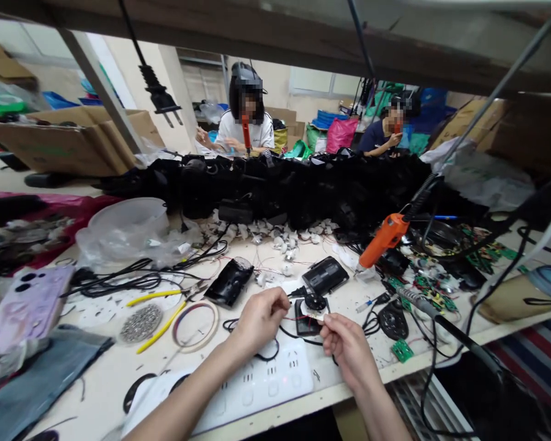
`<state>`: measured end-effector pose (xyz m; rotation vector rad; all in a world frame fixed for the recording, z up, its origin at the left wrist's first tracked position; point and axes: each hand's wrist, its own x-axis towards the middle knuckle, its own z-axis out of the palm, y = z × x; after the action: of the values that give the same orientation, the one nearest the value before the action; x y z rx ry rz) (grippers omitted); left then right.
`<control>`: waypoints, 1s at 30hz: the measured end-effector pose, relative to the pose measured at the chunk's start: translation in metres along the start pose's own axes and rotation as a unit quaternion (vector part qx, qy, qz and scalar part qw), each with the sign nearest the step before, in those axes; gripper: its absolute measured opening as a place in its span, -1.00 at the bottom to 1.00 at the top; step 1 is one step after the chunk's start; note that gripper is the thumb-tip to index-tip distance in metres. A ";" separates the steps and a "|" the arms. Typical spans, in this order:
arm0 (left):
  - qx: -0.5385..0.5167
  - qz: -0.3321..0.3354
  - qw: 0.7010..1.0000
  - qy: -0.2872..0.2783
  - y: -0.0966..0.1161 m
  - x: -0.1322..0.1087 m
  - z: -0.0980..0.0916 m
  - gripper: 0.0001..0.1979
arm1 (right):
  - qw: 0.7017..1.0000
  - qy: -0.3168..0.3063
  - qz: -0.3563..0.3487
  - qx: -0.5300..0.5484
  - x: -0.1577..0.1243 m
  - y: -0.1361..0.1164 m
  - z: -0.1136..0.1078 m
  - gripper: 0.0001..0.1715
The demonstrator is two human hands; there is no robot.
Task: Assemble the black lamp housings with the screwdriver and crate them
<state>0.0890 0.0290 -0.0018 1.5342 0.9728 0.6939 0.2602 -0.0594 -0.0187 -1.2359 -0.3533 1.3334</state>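
Observation:
My left hand (pixel 261 318) is closed in a pinch on thin red and black wires just left of a small black part (pixel 313 303). My right hand (pixel 346 343) pinches a small pale piece on the same wires at its fingertips, right beside a dark flat piece (pixel 305 324) on the white bench (pixel 105 373). A white power strip (pixel 257 386) lies under my forearms. Two black plastic housings (pixel 229 282) (pixel 325 274) rest just beyond my hands.
An orange electric screwdriver (pixel 384 239) hangs on a cable at the right, a soldering iron (pixel 422 303) below it. Yellow-handled pliers (pixel 160 309), a tape roll (pixel 195 324) and a screw dish (pixel 141 323) sit left. Green circuit boards (pixel 434 294) lie right. Two people sit across the bench.

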 end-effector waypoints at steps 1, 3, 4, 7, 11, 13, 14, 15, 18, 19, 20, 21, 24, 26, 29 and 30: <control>0.031 0.023 0.999 0.014 0.000 -0.003 0.001 -0.90 | 1.000 0.004 0.000 -0.001 0.000 0.001 -0.001 -0.56; 0.110 0.075 0.990 0.043 0.002 -0.011 0.005 -0.87 | 1.000 0.010 0.000 -0.003 -0.001 0.002 -0.001 -0.56; 0.150 0.097 0.982 0.056 0.004 -0.015 0.009 -0.87 | 1.000 0.012 -0.001 -0.005 -0.002 0.003 -0.001 -0.55; 0.187 0.077 0.977 0.066 0.007 -0.027 0.023 -0.90 | 1.000 0.018 0.000 -0.016 -0.004 0.003 0.000 -0.53; 0.116 -0.034 0.992 0.037 0.009 -0.027 0.043 -0.85 | 0.999 0.024 0.002 -0.042 -0.006 0.005 -0.002 -0.50; 0.089 -0.055 0.993 0.046 0.009 -0.022 0.050 -0.84 | 0.998 0.028 0.004 -0.060 -0.005 0.006 -0.002 -0.48; 0.082 -0.058 0.993 0.053 0.009 -0.020 0.052 -0.84 | 0.997 0.030 0.004 -0.071 -0.005 0.007 -0.002 -0.48; 0.081 -0.061 0.993 0.057 0.009 -0.019 0.054 -0.84 | 0.996 0.031 0.005 -0.082 -0.005 0.007 -0.003 -0.47; 0.094 -0.064 0.992 0.055 0.008 -0.016 0.057 -0.85 | 0.993 0.042 -0.003 -0.112 -0.007 0.005 -0.011 -0.45; 0.097 -0.064 0.992 0.052 0.008 -0.016 0.057 -0.86 | 0.992 0.049 -0.008 -0.118 -0.008 0.003 -0.017 -0.44; 0.096 -0.065 0.992 0.049 0.008 -0.016 0.057 -0.85 | 0.990 0.061 -0.019 -0.122 -0.010 0.000 -0.026 -0.43; 0.092 -0.066 0.992 0.046 0.008 -0.017 0.057 -0.85 | 0.988 0.081 -0.037 -0.124 -0.012 -0.003 -0.037 -0.42; 0.069 -0.070 0.994 0.040 0.009 -0.017 0.057 -0.81 | 0.965 0.186 -0.147 -0.117 -0.019 -0.015 -0.076 -0.40; 0.055 -0.073 0.995 0.039 0.008 -0.017 0.057 -0.80 | 0.931 0.262 -0.236 -0.096 -0.024 -0.024 -0.099 -0.38; 0.045 -0.077 0.995 0.039 0.007 -0.017 0.057 -0.80 | 0.889 0.314 -0.317 -0.100 -0.027 -0.039 -0.113 -0.25; 0.043 -0.078 0.995 0.040 0.006 -0.017 0.058 -0.79 | 0.882 0.318 -0.330 -0.112 -0.027 -0.044 -0.112 -0.17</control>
<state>0.1311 -0.0141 -0.0053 1.4967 1.1823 0.6129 0.3653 -0.1247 -0.0140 -1.4882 -0.4094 0.2716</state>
